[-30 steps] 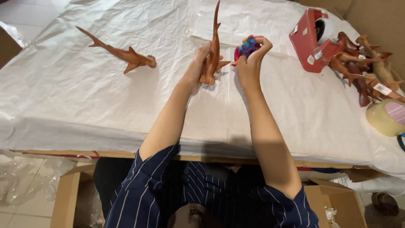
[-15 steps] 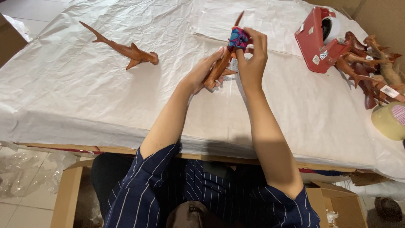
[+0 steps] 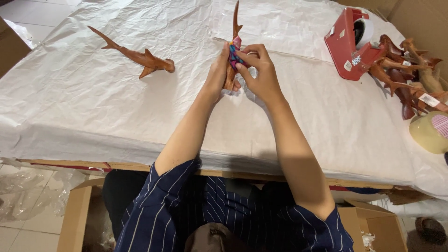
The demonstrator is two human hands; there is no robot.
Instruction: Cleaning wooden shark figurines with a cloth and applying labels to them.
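My left hand [image 3: 218,74] grips a brown wooden shark figure [image 3: 234,28] upright by its lower body, its tail fin pointing up and away. My right hand [image 3: 261,72] presses a small multicoloured piece in pink and blue [image 3: 233,52] against the middle of that shark. Both hands meet over the middle of the table, which is covered in white crinkled paper [image 3: 116,107]. A second wooden hammerhead shark [image 3: 142,57] lies flat on the paper to the far left.
A red tape dispenser [image 3: 351,43] stands at the far right. Behind it lies a pile of several more wooden sharks [image 3: 403,70]. A pale roll [image 3: 430,131] sits at the right edge. Cardboard boxes [image 3: 74,214] stand under the table.
Both hands have drawn together on the shark. The coloured piece went from beside the shark in my right hand to being pressed against its body; the shark stands more upright.
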